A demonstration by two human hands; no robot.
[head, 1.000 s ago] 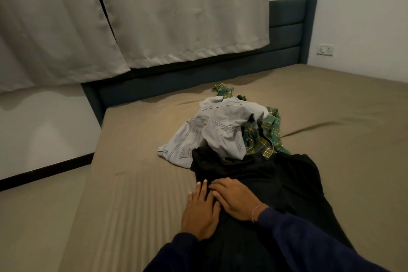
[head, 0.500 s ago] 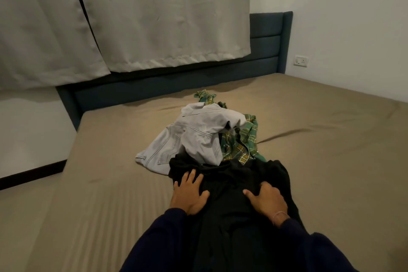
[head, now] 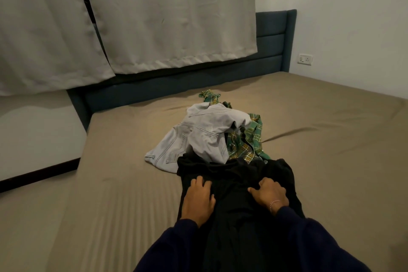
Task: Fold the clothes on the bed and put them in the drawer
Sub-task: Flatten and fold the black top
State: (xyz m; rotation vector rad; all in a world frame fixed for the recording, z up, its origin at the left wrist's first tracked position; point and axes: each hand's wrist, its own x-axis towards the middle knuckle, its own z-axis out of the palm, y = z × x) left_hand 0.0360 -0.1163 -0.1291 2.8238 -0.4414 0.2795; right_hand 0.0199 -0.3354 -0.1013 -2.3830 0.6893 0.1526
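Observation:
A black garment point(head: 234, 174) lies lengthwise on the bed in front of me. My left hand point(head: 197, 199) sits on its left side with the fingers curled into the cloth. On the garment's right side, my right hand point(head: 268, 194) does the same, fingertips tucked into the fabric. Just beyond lies a crumpled pair of light grey jeans point(head: 198, 134), partly over the black garment's far end. A green and yellow plaid shirt point(head: 249, 143) is bunched under and right of the jeans. No drawer is in view.
The bed point(head: 123, 183) has a tan sheet and a dark blue headboard point(head: 271, 35) at the far end. Grey curtains point(head: 167, 13) hang over the headboard. A wall socket point(head: 305, 59) is at the right. Floor shows left of the bed.
My hands, side by side a second ago, have moved apart across the black garment. Their fingers went from spread flat to curled into the cloth.

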